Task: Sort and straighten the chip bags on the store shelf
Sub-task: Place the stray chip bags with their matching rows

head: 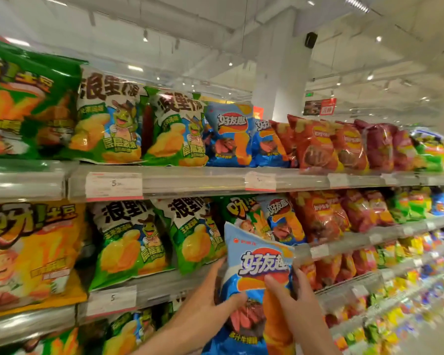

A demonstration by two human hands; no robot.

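Observation:
A blue chip bag [256, 254] is held upright in front of the second shelf, a little below its row. My left hand [210, 301] grips its left edge, thumb on the front. My right hand [292, 295] grips its right edge, thumb across the front. Behind it on that shelf stand a green bag [244, 213] and another blue bag [285, 219] of the same kind. On the top shelf two matching blue bags [230, 134] stand between green-and-white bags [174, 126] and red bags [315, 144].
Clear shelf rails with price tags [113, 185] run along each level. Yellow bags [28, 249] fill the left of the second shelf, green-and-white bags [131, 242] the middle, red bags [321, 216] the right. Lower shelves run off to the right. A white pillar [274, 73] stands behind.

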